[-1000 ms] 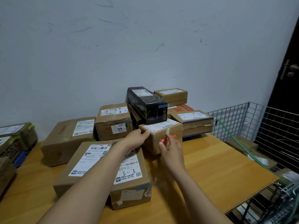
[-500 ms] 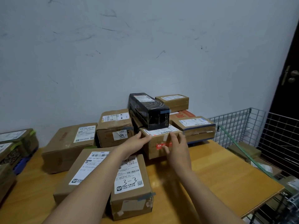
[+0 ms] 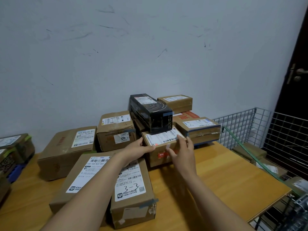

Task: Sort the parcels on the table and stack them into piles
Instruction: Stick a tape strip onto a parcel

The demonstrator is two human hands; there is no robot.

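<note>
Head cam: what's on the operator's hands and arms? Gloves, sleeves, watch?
Nothing worn that shows. Left hand and right hand are ungloved, no watch or rings visible; left forearm and right forearm are bare down to the frame edge, no sleeves in view.

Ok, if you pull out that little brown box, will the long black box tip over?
Maybe. The long black box seems to rest its front end on the little brown box, so it could tip or drop. Its shiny wrap looks slippery, so it may slide. It looks stiff, unlikely to bend.
</note>
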